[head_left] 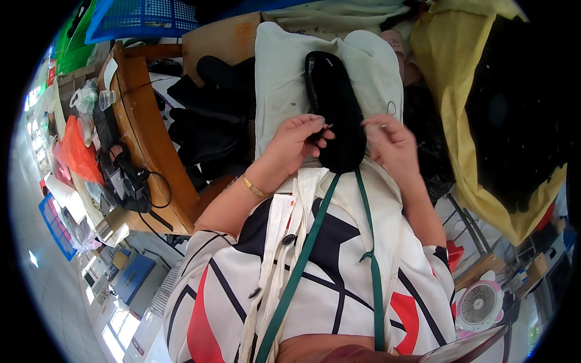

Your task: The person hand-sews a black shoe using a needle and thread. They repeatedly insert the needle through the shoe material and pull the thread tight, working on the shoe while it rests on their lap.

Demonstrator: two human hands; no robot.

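A long black fuzzy slipper (336,109) lies lengthwise on the white cloth (278,72) over my lap, its rounded end toward me. My left hand (296,142) is closed in a pinch at the slipper's left edge. A small shiny bit shows at its fingertips, too tiny to name. On the other side, my right hand (392,145) has thumb and fingers pinched together close to the slipper's right edge, slightly blurred. A thin dark loop (391,107) stands out just above those fingers. What the right fingers hold is hidden.
Several black slippers or pieces (209,115) are heaped to the left, beside a wooden table (151,133) with bags on it. To the right hangs a large yellow sack (448,72) with black contents. A blue basket (142,21) stands far left; a fan (479,304) is lower right.
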